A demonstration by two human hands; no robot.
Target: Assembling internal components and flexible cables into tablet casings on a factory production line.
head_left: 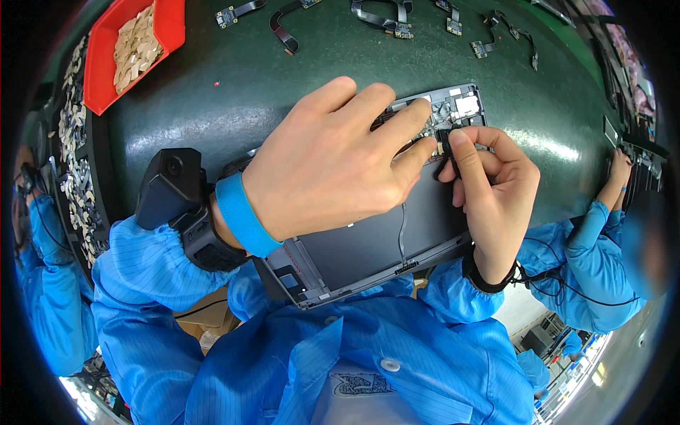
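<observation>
A dark grey laptop casing (354, 255) lies tilted at the table's near edge. Along its far side sits a circuit board (440, 110), partly covered by my hands. My left hand (333, 156) reaches across it, fingers apart and bent down; the index and middle fingertips are near the board, and nothing shows in its grip. At the board's right part, my right hand (496, 184) pinches a small black strip-like piece (445, 142) between thumb and fingers. Its lower end is hidden by the fingers. A thin flat cable (404, 234) runs down the casing to its near edge.
Several small boards on black flex cables (283, 35) lie along the table's far side. A red bin (99, 71) of flat beige pieces stands far left, beside a strip of loose scraps (74, 163). Another person's blue sleeve (595, 248) is at right. A black device (170, 184) is on my left wrist.
</observation>
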